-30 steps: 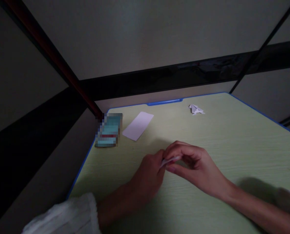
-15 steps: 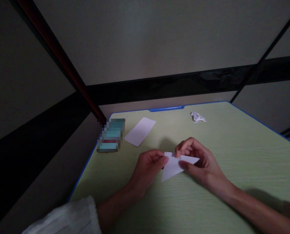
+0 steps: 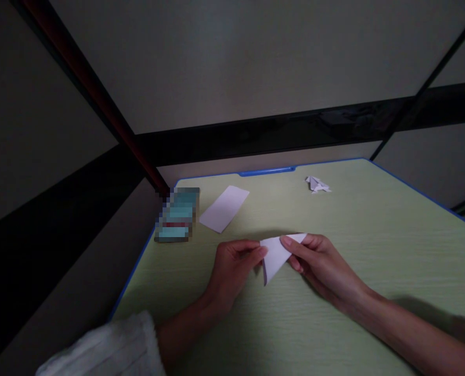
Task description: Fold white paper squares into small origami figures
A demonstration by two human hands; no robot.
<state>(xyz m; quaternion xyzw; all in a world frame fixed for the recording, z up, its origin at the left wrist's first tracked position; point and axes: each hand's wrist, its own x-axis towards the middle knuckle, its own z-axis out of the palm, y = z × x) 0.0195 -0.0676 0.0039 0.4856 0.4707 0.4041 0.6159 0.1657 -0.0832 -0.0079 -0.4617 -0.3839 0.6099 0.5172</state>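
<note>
Between my two hands is a folded piece of white paper [image 3: 273, 256], roughly triangular, with a point hanging downward. My left hand [image 3: 232, 269] pinches its left corner between thumb and fingers. On the other side, my right hand [image 3: 318, 261] grips the paper's upper right part, thumb lying across the front and fingers behind, partly hidden. The paper is held just above the pale green table [image 3: 392, 261].
Beyond my left hand lies a flat white paper strip [image 3: 225, 209]. Left of it is a pixelated blue-green rectangular item [image 3: 178, 214]. A small folded paper figure [image 3: 317, 184] rests toward the back right. A blue bar [image 3: 267, 171] sits at the table's far edge.
My right thumb and fingers have shifted on the paper, the fingers now behind it. The paper's right part has swung upward and its top edge looks straighter. My left hand keeps its pinch.
</note>
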